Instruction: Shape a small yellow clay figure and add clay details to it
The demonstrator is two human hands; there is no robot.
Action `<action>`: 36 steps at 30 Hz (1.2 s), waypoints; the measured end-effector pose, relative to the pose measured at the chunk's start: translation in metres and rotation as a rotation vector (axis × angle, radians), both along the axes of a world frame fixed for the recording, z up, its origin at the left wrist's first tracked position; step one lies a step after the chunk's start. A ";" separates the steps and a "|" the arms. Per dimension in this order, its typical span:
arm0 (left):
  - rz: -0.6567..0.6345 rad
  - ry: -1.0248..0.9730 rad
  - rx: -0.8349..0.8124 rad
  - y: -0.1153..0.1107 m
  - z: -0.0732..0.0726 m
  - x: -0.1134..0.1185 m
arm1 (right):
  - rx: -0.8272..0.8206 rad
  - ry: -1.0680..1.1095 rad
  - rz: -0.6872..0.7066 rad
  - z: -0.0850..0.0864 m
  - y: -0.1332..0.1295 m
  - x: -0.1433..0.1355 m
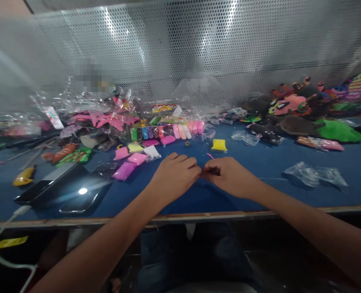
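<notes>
My left hand and my right hand meet fingertip to fingertip just above the blue table. The fingers of both are curled in a pinch, and whatever lies between them is too small or too hidden to make out. Just beyond my right hand lies a small yellow clay packet. A thin pink strip rests near its fingers. To the left of my left hand are a purple packet, several pink packets and a white packet.
Two dark phones lie at the left, a white cable beside them. Crumpled clear plastic is at the right. Behind stand a row of coloured clay sticks, clay figures and a perforated metal panel.
</notes>
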State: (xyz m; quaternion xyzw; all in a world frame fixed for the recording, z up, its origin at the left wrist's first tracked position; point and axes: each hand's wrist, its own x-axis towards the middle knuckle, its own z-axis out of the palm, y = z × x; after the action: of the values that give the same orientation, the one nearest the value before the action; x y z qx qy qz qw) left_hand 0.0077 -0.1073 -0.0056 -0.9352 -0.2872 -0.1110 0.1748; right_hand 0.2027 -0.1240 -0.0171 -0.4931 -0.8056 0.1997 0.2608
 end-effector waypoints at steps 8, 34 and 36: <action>-0.016 -0.053 0.181 -0.005 -0.002 0.002 | -0.117 0.166 -0.016 0.006 -0.001 0.002; 0.351 -0.204 0.130 0.108 0.029 0.026 | 0.151 -0.145 -0.102 0.048 0.134 -0.007; 0.360 -0.212 0.124 0.111 0.023 0.021 | 0.236 -0.193 -0.160 0.036 0.137 -0.015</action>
State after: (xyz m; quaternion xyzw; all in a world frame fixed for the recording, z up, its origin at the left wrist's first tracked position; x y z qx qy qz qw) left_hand 0.0285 0.0034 0.0170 -0.8395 -0.4589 -0.1934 0.2176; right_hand 0.1873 0.0132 0.0186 -0.5386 -0.8028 0.0340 0.2534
